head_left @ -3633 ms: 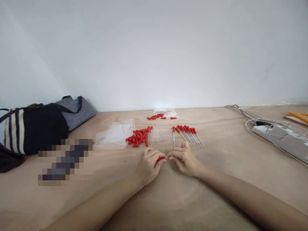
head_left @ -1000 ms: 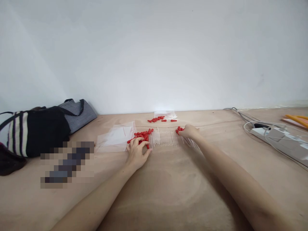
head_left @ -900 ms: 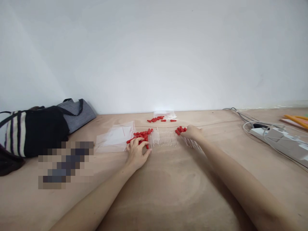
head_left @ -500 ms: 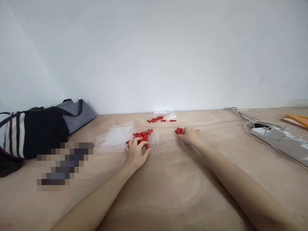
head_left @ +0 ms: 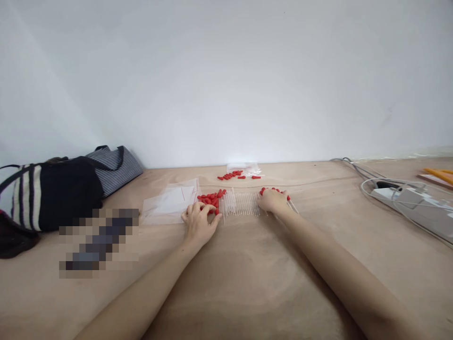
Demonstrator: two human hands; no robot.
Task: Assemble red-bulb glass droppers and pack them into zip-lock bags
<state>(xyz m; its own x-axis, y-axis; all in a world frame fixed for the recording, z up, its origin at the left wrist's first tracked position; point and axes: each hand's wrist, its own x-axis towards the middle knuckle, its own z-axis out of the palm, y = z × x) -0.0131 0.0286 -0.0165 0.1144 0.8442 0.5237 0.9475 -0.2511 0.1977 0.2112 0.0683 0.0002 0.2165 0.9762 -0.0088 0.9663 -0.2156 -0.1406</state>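
Note:
My left hand (head_left: 200,222) rests with fingers spread at the near side of a pile of red bulb-shaped pieces (head_left: 211,199), its fingertips touching them. Beside the pile, thin clear tubes (head_left: 244,204) lie side by side in a row. My right hand (head_left: 274,200) is over the row's right end, fingers bent down and partly hidden; what they hold, if anything, cannot be made out. Red ends (head_left: 288,198) with pale tubes (head_left: 293,206) show around and to the right of it.
Behind the row lie more red pieces (head_left: 230,175) and a clear bag (head_left: 242,166). Plastic bags (head_left: 166,203) are on the left, near a black bag (head_left: 69,193) and a blurred-out item. A power strip (head_left: 414,203) with cables and yellow pencils (head_left: 439,175) are at right.
My right hand has shifted slightly left and down, uncovering red ends and tubes at its right. My left hand stays at the red pile, its fingers slightly moved. The view has shifted a little.

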